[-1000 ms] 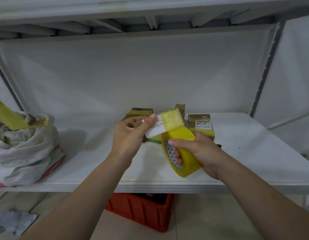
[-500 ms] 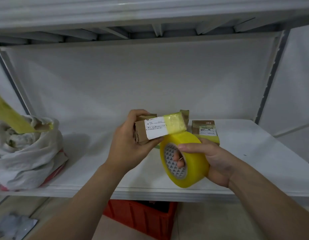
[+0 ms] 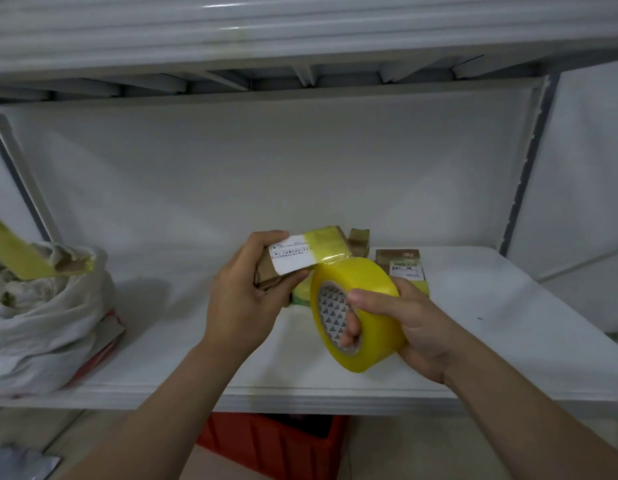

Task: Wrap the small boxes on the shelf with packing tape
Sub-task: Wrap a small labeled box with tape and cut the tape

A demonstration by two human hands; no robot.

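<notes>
Nothing legible. White label (image 3: 290, 260) on held box (image 3: 327, 244): tiny black print lines, too blurred to read. Far-right shelf box (image 3: 397, 257) has sticker (image 3: 406, 269), print unreadable too. Tape roll (image 3: 371, 299) core: triangle pattern, no words.

A storeroom or parcel-packing area: white metal shelving (image 3: 508, 341) holds small labelled cardboard boxes (image 3: 401, 261) and a stuffed white sack (image 3: 47, 334), with a red plastic crate (image 3: 276, 441) beneath.

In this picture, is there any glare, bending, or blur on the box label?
Head view: dim, soft light; small glare streaks on the white metal beam overhead, which the wide lens bows; white label on the small brown cardboard box too soft to read.
</notes>
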